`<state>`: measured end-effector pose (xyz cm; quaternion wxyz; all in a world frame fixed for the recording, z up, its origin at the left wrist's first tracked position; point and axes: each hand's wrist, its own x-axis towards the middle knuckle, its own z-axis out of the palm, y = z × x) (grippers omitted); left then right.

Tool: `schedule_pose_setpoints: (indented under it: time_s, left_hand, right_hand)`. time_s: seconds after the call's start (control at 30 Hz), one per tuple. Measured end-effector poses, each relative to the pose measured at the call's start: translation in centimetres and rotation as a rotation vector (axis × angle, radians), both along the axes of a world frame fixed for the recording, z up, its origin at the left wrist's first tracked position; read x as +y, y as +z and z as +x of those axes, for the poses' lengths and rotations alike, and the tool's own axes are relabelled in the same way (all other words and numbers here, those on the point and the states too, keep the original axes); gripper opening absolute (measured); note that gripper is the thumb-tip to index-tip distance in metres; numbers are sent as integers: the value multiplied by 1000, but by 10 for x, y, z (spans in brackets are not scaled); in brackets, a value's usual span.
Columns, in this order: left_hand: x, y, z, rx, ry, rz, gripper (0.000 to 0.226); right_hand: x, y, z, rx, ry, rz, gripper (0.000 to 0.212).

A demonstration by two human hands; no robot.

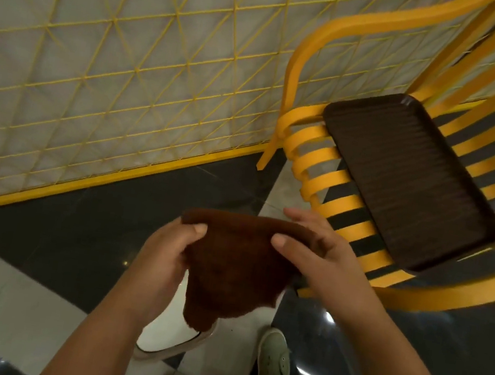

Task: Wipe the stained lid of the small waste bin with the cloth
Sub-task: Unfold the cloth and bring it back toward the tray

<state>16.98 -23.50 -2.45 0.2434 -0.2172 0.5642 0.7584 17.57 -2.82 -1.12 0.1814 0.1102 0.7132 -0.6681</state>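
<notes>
The cloth (234, 269), a dark brown fuzzy piece, hangs in the air between the two hands, stretched along its top edge and drooping to a ragged point below them. The left hand (161, 258) pinches its left upper corner, thumb on the near face and fingers behind; the right hand (319, 256) grips the right upper corner the same way, thumb lying across the front of the cloth and fingers reaching past its far edge. Directly beneath the cloth's hanging tip, just below the left hand, a white lid (168, 333) with a grey rim shows in part, the small waste bin under it mostly hidden by the cloth and the left forearm. Near it, below the right hand, a greenish shoe (275, 368) stands on the tiled floor (32, 283) of dark and pale panels. Beyond and to the right of the right hand stands a yellow slatted chair (347, 199), and a dark brown ribbed tray (407, 182) lies across its seat. Ahead of both hands, past the floor, a yellow wire-grid panel (115, 55) runs along a pale wall.
</notes>
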Motion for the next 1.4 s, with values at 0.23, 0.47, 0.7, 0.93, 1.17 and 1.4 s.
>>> schedule_pose_setpoints:
  time_s: [0.23,0.47,0.7,0.93,1.17,1.4]
  left_hand:
    - [57,4,-21,-101,-51,93,72]
    - [79,-8,-55,-78,-205,-124,56]
    - [152,0,-106,100,-437,-208,39]
    - [264,-7,-168,379,-661,-243,47]
    - [336,-32,-192,411,-775,-124,49]
    - [348,-99,-224,700,-1143,-998,52]
  right_hand:
    - [10,-5,-20,-192,-411,-181,18]
    - [45,-29,-14,-182,-495,-249,35]
    - [71,-54,-12,-192,-902,-513,35]
    - [74,-74,5,-427,-1009,-361,20]
    - [89,-75,-12,-447,-1009,-325,17]
    - [91,-87,-26,-446,-986,-348,16]
